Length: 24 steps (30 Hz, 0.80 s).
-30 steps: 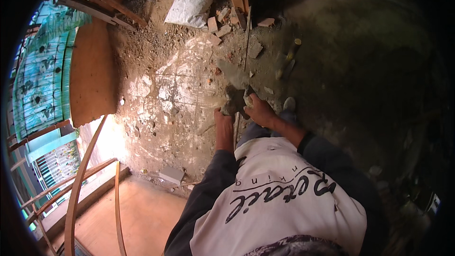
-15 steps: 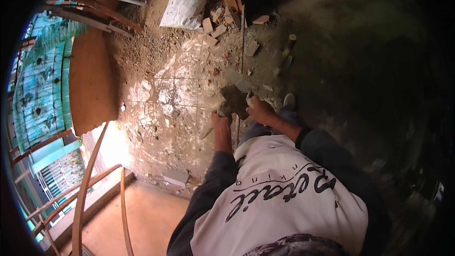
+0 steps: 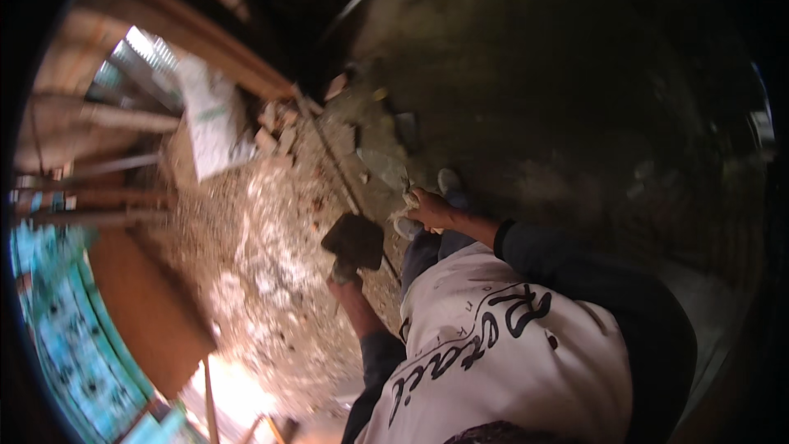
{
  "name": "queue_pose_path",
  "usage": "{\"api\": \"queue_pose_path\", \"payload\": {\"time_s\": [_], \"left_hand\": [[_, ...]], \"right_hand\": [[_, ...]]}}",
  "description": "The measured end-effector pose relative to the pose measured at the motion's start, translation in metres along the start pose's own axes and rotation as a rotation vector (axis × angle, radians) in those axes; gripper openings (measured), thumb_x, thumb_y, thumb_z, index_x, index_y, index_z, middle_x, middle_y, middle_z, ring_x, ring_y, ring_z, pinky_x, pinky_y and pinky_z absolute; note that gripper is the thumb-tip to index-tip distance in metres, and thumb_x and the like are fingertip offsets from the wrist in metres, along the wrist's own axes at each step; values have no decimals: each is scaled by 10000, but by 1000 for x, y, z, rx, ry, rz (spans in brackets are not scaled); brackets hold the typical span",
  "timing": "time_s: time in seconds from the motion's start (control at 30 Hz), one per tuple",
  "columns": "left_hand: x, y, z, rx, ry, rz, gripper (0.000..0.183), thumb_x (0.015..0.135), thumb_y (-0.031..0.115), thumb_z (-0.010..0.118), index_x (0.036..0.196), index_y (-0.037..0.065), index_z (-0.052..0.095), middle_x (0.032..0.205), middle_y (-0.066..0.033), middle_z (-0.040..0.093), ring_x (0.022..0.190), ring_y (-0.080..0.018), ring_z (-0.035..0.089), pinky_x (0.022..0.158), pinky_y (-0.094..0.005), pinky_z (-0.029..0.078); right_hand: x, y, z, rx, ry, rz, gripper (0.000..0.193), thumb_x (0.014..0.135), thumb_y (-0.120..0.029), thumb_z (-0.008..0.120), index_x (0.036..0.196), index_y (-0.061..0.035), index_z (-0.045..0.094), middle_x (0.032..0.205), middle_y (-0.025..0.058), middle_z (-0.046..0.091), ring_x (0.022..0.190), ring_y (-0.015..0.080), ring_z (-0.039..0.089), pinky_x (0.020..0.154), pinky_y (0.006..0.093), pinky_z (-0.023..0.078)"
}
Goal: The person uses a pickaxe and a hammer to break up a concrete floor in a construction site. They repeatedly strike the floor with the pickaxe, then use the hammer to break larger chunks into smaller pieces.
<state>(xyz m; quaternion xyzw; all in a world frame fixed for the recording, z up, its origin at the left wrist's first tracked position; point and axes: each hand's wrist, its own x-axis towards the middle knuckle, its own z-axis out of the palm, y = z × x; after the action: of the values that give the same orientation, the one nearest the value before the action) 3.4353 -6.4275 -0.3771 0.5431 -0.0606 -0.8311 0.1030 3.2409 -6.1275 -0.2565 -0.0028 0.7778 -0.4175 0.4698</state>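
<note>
In my left hand (image 3: 346, 282) is a dark, square, flat-bladed hand tool (image 3: 353, 240). Its blade points away from me over the dirt floor, and the fingers are closed around the handle end. My right hand (image 3: 429, 209) is wrapped around the handle of a trowel (image 3: 384, 167). The trowel's greyish blade reaches forward and left, toward the rubble, and blurs into the ground. The two tools are apart.
A white sack (image 3: 213, 119) stands by broken bricks (image 3: 279, 125) at the far left. A thin straight strip (image 3: 331, 156) runs along the floor between light and shadow. Beams (image 3: 197, 29) lean beyond; a brown panel (image 3: 144, 304) stands at left. My shoes (image 3: 408, 228) are near the trowel.
My hands have moved apart; the trowel now points forward, away from the square-bladed tool. The view has swung right, so the sack and bricks appear farther left and lower.
</note>
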Motion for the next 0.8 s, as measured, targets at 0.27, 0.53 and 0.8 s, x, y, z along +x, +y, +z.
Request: {"api": "queue_pose_path", "payload": {"time_s": [0.27,0.53,0.8], "left_hand": [[-7,25,12,-327,501,26,293,763,227,707,990,51,652,936,-76,670,826,-232,654,739,-411,579],[-37,-16,73,-79,320,90,300,758,300,753,898,72,617,859,-51,630,829,-254,612,790,-467,523],[-74,-112,135,143,98,205,196,826,236,695,827,82,575,782,-59,594,772,-230,589,819,-410,517]], "right_hand": [[-35,200,-59,397,448,355,829,883,-258,709,1516,-37,221,931,194,623,475,211,577,383,394,466],[-82,378,-54,837,643,232,305,942,-339,653,980,-41,599,734,65,573,512,217,572,459,405,480],[-111,451,-91,1028,557,282,294,918,-319,703,1016,-61,601,753,68,583,543,195,582,459,374,466]]}}
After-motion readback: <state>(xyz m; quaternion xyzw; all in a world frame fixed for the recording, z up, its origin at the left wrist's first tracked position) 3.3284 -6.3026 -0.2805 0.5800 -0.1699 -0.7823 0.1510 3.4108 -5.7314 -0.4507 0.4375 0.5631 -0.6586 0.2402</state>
